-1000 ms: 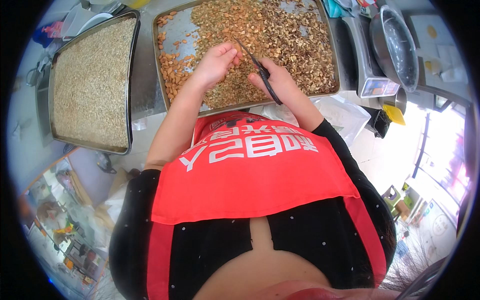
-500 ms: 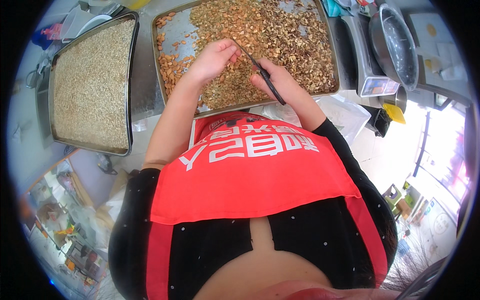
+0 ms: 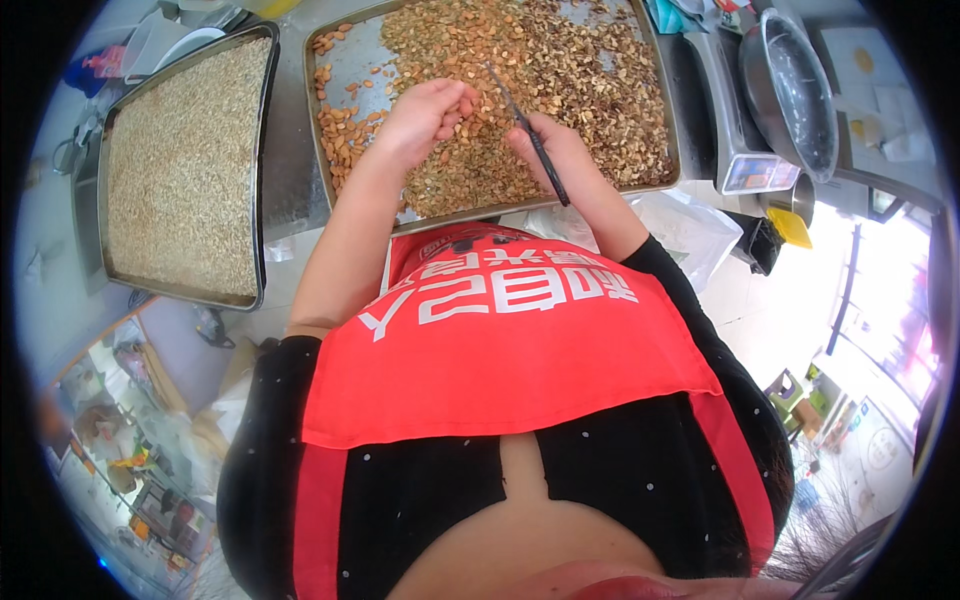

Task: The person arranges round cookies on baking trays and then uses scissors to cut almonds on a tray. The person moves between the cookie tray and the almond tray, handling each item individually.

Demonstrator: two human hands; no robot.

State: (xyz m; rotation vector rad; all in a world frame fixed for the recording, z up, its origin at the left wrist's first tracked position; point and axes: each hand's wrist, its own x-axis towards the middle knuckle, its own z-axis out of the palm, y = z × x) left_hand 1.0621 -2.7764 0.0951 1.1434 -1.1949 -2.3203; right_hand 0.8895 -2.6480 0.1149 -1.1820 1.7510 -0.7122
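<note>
My right hand (image 3: pixel 555 150) is closed around the black handle of a slim knife (image 3: pixel 548 172). The narrow blade points up and left over the nuts. Beside the blade, a little to its left, is my left hand (image 3: pixel 430 115), with fingers curled and pressed together; whatever is in them is too small to name. Both hands are above a large metal tray (image 3: pixel 318 165) of mixed nuts and seeds. Whole almonds (image 3: pixel 335 130) lie along its left side, small greenish seeds (image 3: pixel 440 185) in the middle, and brown walnut pieces (image 3: pixel 630 120) on the right.
Another dark-rimmed tray (image 3: pixel 262 150), filled with pale oat-like flakes, stands at the left. On the right are a scale (image 3: pixel 740 165) and a metal bowl (image 3: pixel 795 95). A clear plastic bag (image 3: pixel 690 235) hangs below the nut tray's right corner.
The knife has swung more upright, its tip moving right and up away from my left hand. My left hand has shifted slightly, fingers still curled.
</note>
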